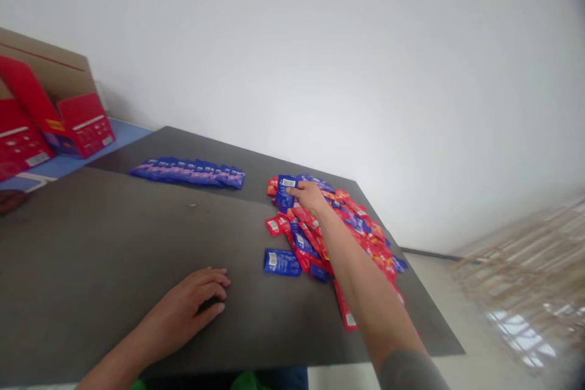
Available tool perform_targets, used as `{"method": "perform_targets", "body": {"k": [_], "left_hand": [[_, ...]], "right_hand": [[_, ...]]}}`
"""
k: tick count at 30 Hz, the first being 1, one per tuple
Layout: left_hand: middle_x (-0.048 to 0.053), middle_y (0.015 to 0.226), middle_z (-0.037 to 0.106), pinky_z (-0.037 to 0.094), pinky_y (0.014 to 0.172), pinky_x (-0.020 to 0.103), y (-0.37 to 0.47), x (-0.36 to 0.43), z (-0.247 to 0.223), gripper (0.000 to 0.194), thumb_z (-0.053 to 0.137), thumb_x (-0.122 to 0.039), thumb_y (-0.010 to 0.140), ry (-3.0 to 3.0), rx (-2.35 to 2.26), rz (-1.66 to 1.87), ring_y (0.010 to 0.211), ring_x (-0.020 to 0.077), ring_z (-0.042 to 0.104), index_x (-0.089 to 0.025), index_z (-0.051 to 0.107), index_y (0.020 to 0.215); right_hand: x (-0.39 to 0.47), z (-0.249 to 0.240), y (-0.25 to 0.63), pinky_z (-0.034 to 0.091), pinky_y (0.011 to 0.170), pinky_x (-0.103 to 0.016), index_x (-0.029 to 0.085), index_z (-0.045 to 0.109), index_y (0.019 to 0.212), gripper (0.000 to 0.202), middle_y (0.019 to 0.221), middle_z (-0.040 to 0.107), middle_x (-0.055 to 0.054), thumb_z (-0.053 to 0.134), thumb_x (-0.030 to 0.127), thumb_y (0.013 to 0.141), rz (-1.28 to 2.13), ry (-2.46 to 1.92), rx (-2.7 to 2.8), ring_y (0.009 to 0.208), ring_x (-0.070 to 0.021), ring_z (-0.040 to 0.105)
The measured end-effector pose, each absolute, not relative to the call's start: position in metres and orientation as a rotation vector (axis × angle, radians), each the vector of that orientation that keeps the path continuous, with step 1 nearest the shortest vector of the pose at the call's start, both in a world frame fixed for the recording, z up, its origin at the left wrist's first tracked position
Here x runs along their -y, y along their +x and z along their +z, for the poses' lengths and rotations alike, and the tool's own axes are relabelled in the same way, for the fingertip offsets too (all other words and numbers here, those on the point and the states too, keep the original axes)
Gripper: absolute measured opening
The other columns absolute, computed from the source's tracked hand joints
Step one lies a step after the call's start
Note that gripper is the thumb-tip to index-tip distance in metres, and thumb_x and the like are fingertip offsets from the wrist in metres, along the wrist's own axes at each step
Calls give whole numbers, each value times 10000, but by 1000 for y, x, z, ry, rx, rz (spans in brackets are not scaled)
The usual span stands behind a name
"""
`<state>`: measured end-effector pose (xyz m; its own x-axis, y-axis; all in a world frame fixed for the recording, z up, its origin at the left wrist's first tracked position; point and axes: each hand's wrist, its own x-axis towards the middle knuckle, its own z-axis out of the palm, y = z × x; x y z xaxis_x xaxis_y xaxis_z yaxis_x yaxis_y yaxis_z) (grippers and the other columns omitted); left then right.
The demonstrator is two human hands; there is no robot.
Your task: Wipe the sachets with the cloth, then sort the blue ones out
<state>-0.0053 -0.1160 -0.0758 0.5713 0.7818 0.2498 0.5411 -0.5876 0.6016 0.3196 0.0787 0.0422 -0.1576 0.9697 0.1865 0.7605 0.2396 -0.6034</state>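
My right hand (309, 196) pinches a blue packet (286, 194) between thumb and fingers at the far left side of a heap of red and blue packets (365, 225). The packet's back, with a white barcode label, faces me. My left hand (194, 304) rests on the dark tabletop with its fingers loosely bent and apart, holding nothing. Between my hands, a single blue packet (282, 262) lies flat at the heap's near left edge. Farther back on the left, several blue-purple packets (189, 172) lie overlapped in a fanned row.
Open red cardboard boxes (85, 125) stand on a blue surface (123, 134) at the far left. A white wall (292, 73) rises behind the dark table (137, 244). Beyond its right edge, a blurred rack-like stack (530, 268) stands near the floor.
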Motion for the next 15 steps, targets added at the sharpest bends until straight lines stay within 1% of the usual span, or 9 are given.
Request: {"method": "perform_targets", "body": {"k": [2,4,5,7,9,10,11,13,15], "left_hand": [[28,1266,705,443,1163,444,-3,122,-70,117,626,-249,916,2323,-1049,696,1318,249,582,-263,719,984],[26,1260,703,415,1186,459,-1,127,-62,131,649,-202,886,2301,-1034,691,1328,250,572,-265,710,985],[25,1268,698,389,1205,470,0,130,-57,162,663,-180,869,2286,-1031,676,1341,252,561,-267,708,999],[17,1251,702,366,1224,478,1,132,-50,200,699,-144,822,2265,-1028,648,1345,256,559,-267,706,978],[20,1254,701,372,1222,495,3,130,-50,218,746,-151,783,2271,-1015,613,1348,276,559,-264,704,965],[23,1256,703,386,1215,505,3,128,-54,219,769,-172,774,2290,-991,602,1343,289,566,-265,705,961],[26,1253,709,402,1206,507,3,126,-60,213,782,-195,780,2312,-963,598,1336,297,574,-269,707,965],[13,1215,735,429,1199,468,5,120,-78,130,739,-216,862,2350,-904,615,1322,274,593,-288,710,967],[12,1205,751,439,1202,385,8,115,-101,167,676,-215,937,2336,-906,643,1295,222,617,-293,688,1084]], "right_hand": [[-93,42,273,474,670,-231,158,766,888,331,712,675,12,575,426,916,473,-1525,2043,693,-165,645],[-107,42,221,480,735,-246,174,771,893,309,762,697,-3,563,397,937,430,-1456,2113,775,-186,663],[-114,42,193,481,801,-255,187,776,949,292,848,723,-15,551,374,953,401,-1404,2153,866,-196,672],[-129,39,136,452,949,-267,222,751,1133,289,1100,736,-28,518,311,987,299,-1269,2262,1082,-202,640],[-143,33,80,408,1046,-269,247,676,1299,347,1303,676,-25,478,249,1014,146,-1137,2387,1227,-185,575],[-151,29,54,398,1068,-268,244,644,1345,371,1353,650,-26,461,226,1023,68,-1087,2444,1256,-179,557],[-158,23,29,397,1077,-267,238,622,1371,385,1377,635,-29,447,210,1030,5,-1051,2492,1266,-175,550],[-172,11,-13,405,1078,-266,234,600,1393,392,1387,625,-30,426,201,1043,-62,-1018,2551,1258,-172,553],[-184,-2,-44,418,1068,-267,248,593,1391,384,1371,630,-23,407,210,1057,-95,-1003,2584,1236,-173,564]]}}
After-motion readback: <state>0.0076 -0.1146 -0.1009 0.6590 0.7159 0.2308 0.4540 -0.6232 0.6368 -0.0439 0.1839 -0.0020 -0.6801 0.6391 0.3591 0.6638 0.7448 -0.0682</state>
